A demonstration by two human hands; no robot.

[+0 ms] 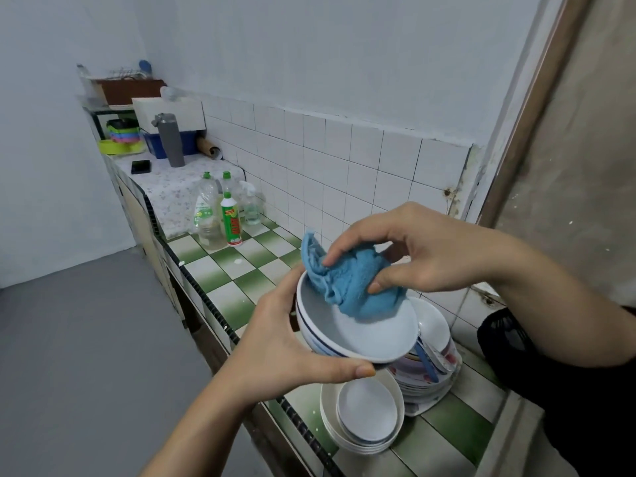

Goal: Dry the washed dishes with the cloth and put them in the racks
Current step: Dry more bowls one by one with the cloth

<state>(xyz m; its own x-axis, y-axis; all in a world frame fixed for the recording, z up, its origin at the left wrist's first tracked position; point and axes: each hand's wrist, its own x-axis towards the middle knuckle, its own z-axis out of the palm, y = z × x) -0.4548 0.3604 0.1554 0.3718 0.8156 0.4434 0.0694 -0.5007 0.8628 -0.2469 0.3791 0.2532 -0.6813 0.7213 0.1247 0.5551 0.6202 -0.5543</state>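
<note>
My left hand [292, 342] grips a white bowl with a dark blue rim stripe [364, 333], tilted toward me above the counter. Inside the bowl lies a bunched blue cloth [354, 284], which my right hand [413, 249] pinches between thumb and fingers. Below the bowl, a stack of white bowls [364, 414] sits at the counter's front edge. Behind them stands a pile of patterned plates and bowls [432, 359]. A wire dish rack [125, 74] is far off on a shelf at the back left.
The green and white checked counter [234, 270] runs back along the tiled wall. Several detergent bottles [220, 211] stand mid-counter. Farther back are a grey flask [170, 139], a black phone [140, 166] and coloured plastic containers [122, 137]. Grey floor lies to the left.
</note>
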